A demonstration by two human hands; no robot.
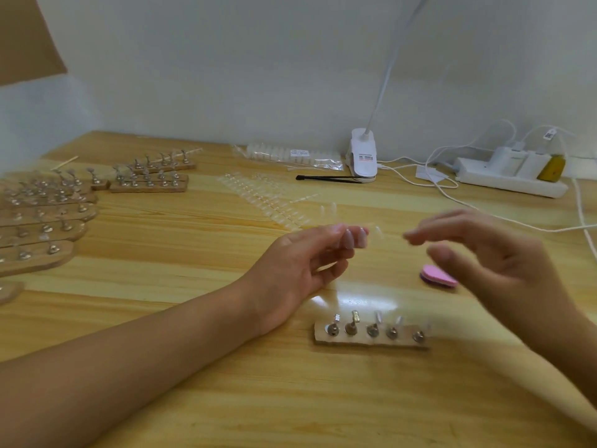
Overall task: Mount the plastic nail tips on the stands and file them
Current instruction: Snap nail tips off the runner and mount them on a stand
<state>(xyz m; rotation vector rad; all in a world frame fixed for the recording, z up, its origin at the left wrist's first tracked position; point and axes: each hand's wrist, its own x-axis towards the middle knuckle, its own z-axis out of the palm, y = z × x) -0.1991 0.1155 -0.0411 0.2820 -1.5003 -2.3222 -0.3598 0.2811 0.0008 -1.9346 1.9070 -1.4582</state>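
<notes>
Pale wood-grain bench (200, 240) runs back to a white wall. Near its front edge lies a small wooden stand strip with five metal pegs (371, 340). Its three right-hand pegs carry clear plastic nail tips (378, 316), and the two on the left show only their flat heads (motion blur softens all of this).

Above the strip the left hand (303, 270) is turned palm up, its fingers (350, 239) curled in with the tips bunched by the thumb. A faint clear sliver shows just past them, but I cannot tell whether it is pinched. The right hand (494, 253), blurred, hovers apart from the left with fingers loosely curved and spread, nothing visible in them. A pink teardrop nail file (439, 276) lies on the bench just beneath that hand.

Loose strips of clear tips (265, 198) lie mid-bench, and many more peg stands (48, 215) crowd the left edge. Along the back edge sit a clear bag of tips (294, 155), black tweezers (332, 178), a white clip lamp (363, 156) and a white power strip (510, 182).
</notes>
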